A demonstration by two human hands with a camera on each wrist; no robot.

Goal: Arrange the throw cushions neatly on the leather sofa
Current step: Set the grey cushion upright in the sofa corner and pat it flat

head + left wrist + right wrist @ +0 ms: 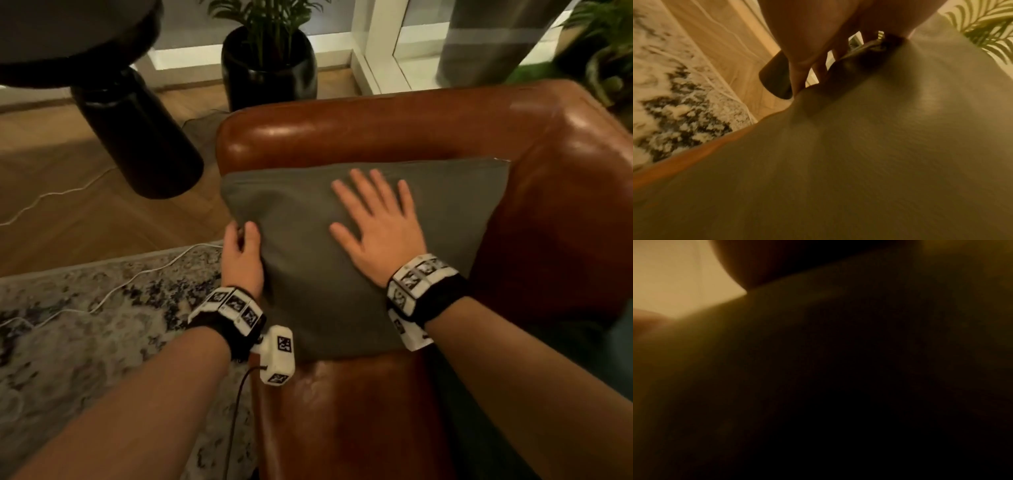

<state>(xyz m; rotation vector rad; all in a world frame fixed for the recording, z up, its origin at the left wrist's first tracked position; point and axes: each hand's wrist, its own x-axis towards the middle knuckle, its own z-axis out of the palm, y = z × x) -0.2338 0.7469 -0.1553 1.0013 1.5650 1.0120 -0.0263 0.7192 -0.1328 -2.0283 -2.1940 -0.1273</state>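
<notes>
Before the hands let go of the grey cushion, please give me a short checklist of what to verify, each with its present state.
1. Grey cushion is on the leather sofa: ok.
2. Its top edge leans on the armrest: ok.
3. Right hand lies flat on its face: ok.
4. Left hand grips its left edge: ok.
5. Cushion sits square: not ok, slightly rotated.
6. Other cushions in place: cannot tell, none in view.

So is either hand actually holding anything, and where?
The left hand grips the grey cushion at its left edge; the right hand only lies flat on its face.
</notes>
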